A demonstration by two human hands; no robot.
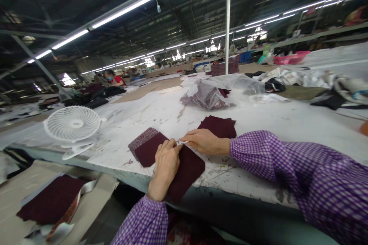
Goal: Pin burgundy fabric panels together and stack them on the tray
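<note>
A maroon fabric piece point(190, 168) hangs over the front edge of the table, under my hands. My left hand point(168, 159) is closed on its upper left edge, thumb toward the top corner. My right hand point(202, 141) pinches at that same corner; a small whitish bit shows at its fingertips, too small to name. Left of my left hand lies a stack of maroon pieces point(148, 149) with a speckled strip along one side. Behind my right hand rests another maroon stack point(220, 125).
A white fan point(73, 122) stands at the table's left edge. Farther back lie a clear plastic bag point(207, 93) and heaped cloth scraps point(299, 80). A pole point(227, 23) rises behind the bag. At lower left, maroon cloth point(54, 199) lies on cardboard. A person point(116, 79) is far off.
</note>
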